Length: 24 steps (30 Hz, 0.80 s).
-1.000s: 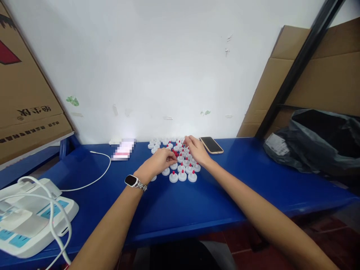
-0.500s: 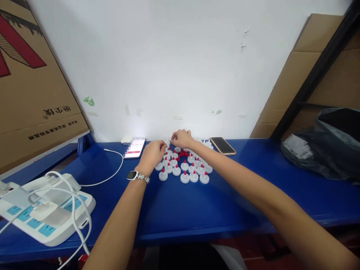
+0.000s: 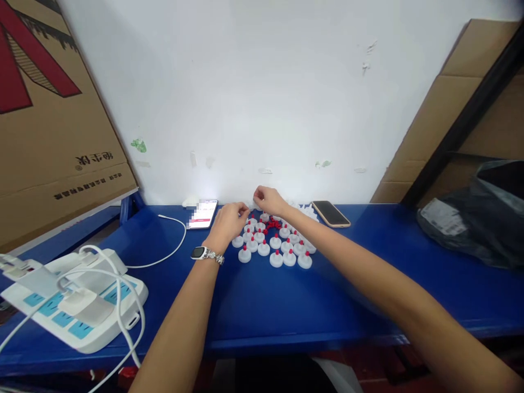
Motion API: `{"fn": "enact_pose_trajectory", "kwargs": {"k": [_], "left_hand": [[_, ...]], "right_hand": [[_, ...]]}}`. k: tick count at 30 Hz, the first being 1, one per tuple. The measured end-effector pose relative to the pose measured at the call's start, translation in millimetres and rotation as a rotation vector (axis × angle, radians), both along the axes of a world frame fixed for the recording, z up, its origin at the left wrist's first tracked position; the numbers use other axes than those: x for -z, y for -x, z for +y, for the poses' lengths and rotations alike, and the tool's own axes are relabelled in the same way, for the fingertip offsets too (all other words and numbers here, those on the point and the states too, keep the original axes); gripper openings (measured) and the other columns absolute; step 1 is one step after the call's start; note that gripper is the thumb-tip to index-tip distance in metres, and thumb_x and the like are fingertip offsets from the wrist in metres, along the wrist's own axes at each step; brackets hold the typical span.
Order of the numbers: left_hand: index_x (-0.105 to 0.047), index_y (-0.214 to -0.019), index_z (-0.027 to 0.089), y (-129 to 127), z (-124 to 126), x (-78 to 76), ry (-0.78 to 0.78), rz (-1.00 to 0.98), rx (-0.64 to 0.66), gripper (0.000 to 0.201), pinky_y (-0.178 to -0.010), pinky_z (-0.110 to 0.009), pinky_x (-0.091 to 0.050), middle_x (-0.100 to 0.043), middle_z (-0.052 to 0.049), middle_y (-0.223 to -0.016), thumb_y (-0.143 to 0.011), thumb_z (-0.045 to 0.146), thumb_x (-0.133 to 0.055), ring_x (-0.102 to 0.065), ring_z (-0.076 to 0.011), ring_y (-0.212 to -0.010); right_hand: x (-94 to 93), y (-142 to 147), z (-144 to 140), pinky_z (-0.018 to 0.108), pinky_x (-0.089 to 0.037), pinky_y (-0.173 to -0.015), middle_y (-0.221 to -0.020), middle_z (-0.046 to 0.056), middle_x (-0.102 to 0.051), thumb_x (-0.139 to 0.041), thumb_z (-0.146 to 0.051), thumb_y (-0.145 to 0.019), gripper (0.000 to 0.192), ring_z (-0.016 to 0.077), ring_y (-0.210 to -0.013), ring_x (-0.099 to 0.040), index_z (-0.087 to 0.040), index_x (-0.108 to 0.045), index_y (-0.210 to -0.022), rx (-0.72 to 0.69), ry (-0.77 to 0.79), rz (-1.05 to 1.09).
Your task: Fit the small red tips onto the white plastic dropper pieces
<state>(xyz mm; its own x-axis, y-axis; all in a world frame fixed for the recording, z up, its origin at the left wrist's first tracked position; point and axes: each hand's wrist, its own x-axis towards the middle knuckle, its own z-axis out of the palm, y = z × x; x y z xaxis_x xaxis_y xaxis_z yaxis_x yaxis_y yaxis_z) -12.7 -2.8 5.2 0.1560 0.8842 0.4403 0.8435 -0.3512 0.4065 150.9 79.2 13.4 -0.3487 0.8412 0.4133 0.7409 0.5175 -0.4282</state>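
Several white caps with red tips stand in rows on the blue table, with a small heap of loose red pieces among them. My left hand, a watch on its wrist, hovers at the left edge of the rows with its fingers pinched together; what it holds is too small to tell. My right hand reaches over the far caps near the wall, its fingers curled on a white cap.
A lit phone on a white cable lies left of the caps; a dark phone lies to their right. A white power strip with plugs sits at the front left. Cardboard leans on both sides, and a black bag sits at right.
My right hand moved from the right side of the caps to the far row by the wall. My left hand shifted left and away. The view panned left.
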Motion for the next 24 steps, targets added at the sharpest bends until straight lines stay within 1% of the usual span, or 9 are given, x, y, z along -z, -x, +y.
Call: {"fn": "enact_pose_trajectory", "kwargs": {"k": [3, 5, 7, 9, 12, 15, 20, 22, 24], "left_hand": [[-0.072, -0.093, 0.022, -17, -7, -2.1, -0.054, 0.086, 0.153, 0.021, -0.079, -0.033, -0.045, -0.072, -0.006, -0.093, -0.091, 0.03, -0.053, -0.064, -0.0228, -0.089], [-0.073, -0.092, 0.022, -30, -12, -2.7, -0.076, 0.185, 0.199, 0.019, -0.082, -0.036, -0.044, -0.07, -0.006, -0.094, -0.091, 0.03, -0.055, -0.061, -0.0249, -0.094], [-0.073, -0.091, 0.021, -41, -16, -3.0, -0.065, 0.29, 0.185, 0.017, -0.084, -0.039, -0.042, -0.069, -0.007, -0.094, -0.088, 0.028, -0.058, -0.058, -0.0271, -0.097], [-0.074, -0.089, 0.019, -50, -17, -3.3, -0.051, 0.378, 0.137, 0.015, -0.086, -0.041, -0.04, -0.069, -0.01, -0.096, -0.086, 0.027, -0.062, -0.057, -0.0292, -0.099], [-0.074, -0.086, 0.018, -57, -16, -3.2, -0.037, 0.444, 0.098, 0.012, -0.087, -0.043, -0.039, -0.068, -0.012, -0.098, -0.083, 0.026, -0.065, -0.056, -0.031, -0.1], [-0.074, -0.083, 0.018, -59, -12, -1.5, -0.011, 0.461, 0.095, 0.01, -0.086, -0.043, -0.039, -0.068, -0.012, -0.098, -0.082, 0.023, -0.066, -0.056, -0.0314, -0.1], [-0.072, -0.076, 0.018, -57, -8, 3.0, 0.006, 0.453, 0.092, 0.011, -0.085, -0.043, -0.039, -0.067, -0.013, -0.096, -0.082, 0.02, -0.063, -0.057, -0.0318, -0.098], [-0.071, -0.078, 0.019, -55, -7, 3.7, 0.0, 0.404, 0.107, 0.012, -0.085, -0.043, -0.039, -0.067, -0.012, -0.095, -0.083, 0.024, -0.062, -0.058, -0.032, -0.099], [-0.069, -0.083, 0.02, -51, -7, 3.7, 0.001, 0.303, 0.129, 0.014, -0.082, -0.041, -0.041, -0.067, -0.011, -0.097, -0.087, 0.029, -0.059, -0.06, -0.0308, -0.097]], "right_hand": [[-3.0, -25, -22, 0.029, -0.046, -0.073, -0.092, 0.005, -0.071, -0.049, -0.024, -0.088, 0.012, 0.0157, -0.076, -0.063, -0.018, -0.059, -0.092, -0.078, -0.038, 0.271], [-1.3, -41, -39, 0.028, -0.047, -0.07, -0.091, 0.004, -0.07, -0.05, -0.028, -0.088, 0.012, 0.0149, -0.073, -0.062, -0.019, -0.057, -0.093, -0.104, -0.037, 0.37], [2.8, -54, -54, 0.028, -0.047, -0.067, -0.091, 0.004, -0.069, -0.053, -0.032, -0.088, 0.014, 0.0154, -0.074, -0.063, -0.02, -0.058, -0.092, -0.101, -0.011, 0.435], [8.0, -64, -66, 0.027, -0.046, -0.064, -0.09, 0.004, -0.068, -0.056, -0.035, -0.086, 0.017, 0.0161, -0.074, -0.062, -0.019, -0.06, -0.091, -0.073, 0.009, 0.465], [15.4, -72, -77, 0.027, -0.043, -0.061, -0.084, 0.003, -0.066, -0.059, -0.037, -0.084, 0.02, 0.0153, -0.07, -0.058, -0.018, -0.063, -0.09, -0.043, 0.026, 0.47], [20.3, -75, -80, 0.027, -0.043, -0.061, -0.082, 0.002, -0.066, -0.06, -0.038, -0.083, 0.021, 0.0145, -0.069, -0.056, -0.018, -0.064, -0.09, -0.057, 0.058, 0.473], [21.8, -73, -83, 0.027, -0.043, -0.065, -0.088, 0.003, -0.068, -0.06, -0.037, -0.084, 0.02, 0.0155, -0.076, -0.058, -0.019, -0.063, -0.089, -0.091, 0.085, 0.477], [21.2, -73, -86, 0.027, -0.043, -0.066, -0.088, 0.003, -0.068, -0.059, -0.038, -0.085, 0.02, 0.0153, -0.076, -0.058, -0.019, -0.063, -0.089, -0.091, 0.088, 0.482], [20.7, -72, -88, 0.027, -0.042, -0.067, -0.088, 0.002, -0.068, -0.057, -0.039, -0.087, 0.021, 0.0152, -0.076, -0.057, -0.019, -0.063, -0.088, -0.093, 0.081, 0.481]]}}
